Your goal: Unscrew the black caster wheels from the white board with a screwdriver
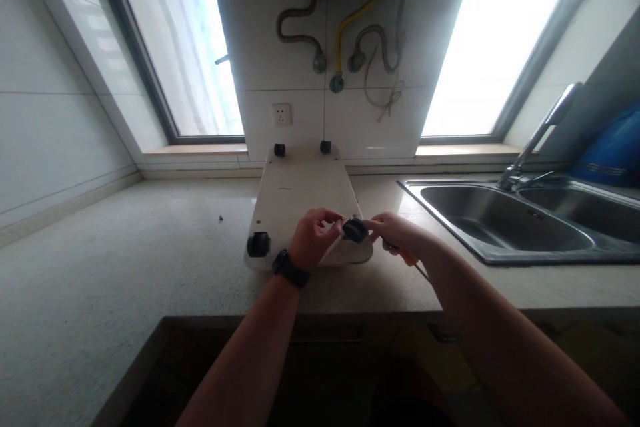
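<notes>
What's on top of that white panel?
The white panel has four black fittings, one near each corner, and a thin dark line. The left hand covers part of its near end, hiding the surface there.

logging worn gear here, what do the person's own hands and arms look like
The left hand and right hand are ungloved, the visible forearms sleeveless. A black watch or band circles the left wrist; none shows on the right.

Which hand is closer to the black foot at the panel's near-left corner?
Left. The left hand is right of that foot; the right hand is farther right, past the near-right foot.
</notes>
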A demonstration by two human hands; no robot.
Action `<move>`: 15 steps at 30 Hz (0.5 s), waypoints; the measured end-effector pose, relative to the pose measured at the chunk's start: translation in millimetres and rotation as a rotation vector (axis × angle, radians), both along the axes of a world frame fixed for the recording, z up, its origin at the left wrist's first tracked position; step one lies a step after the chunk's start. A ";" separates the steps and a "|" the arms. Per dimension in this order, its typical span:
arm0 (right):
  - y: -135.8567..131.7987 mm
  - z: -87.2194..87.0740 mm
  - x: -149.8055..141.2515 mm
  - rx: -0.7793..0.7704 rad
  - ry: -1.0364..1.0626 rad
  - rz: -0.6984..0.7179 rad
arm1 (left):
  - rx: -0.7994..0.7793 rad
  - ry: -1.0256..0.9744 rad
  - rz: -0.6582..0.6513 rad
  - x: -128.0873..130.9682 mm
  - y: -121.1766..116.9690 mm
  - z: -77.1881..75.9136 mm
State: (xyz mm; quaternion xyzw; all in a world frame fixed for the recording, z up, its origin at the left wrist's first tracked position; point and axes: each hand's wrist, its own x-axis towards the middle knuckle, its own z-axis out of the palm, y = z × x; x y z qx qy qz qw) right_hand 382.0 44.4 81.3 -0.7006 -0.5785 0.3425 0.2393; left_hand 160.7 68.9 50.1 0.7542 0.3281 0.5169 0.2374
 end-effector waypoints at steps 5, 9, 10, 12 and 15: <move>5.4 -4.9 3.8 -0.075 -0.011 0.057 | 0.024 0.038 0.014 2.1 0.2 0.3; 4.6 0.1 4.7 -0.090 -0.028 0.097 | 0.091 0.055 0.019 3.0 -7.8 3.7; 3.9 0.8 4.4 -0.091 -0.031 0.104 | 0.104 0.047 0.020 1.1 -11.9 7.0; 2.4 0.9 3.4 -0.084 -0.031 0.113 | 0.138 0.039 0.018 -7.6 -20.9 18.1; 1.3 -1.8 2.4 -0.056 -0.018 0.118 | 0.216 0.058 0.021 -35.5 -27.7 44.6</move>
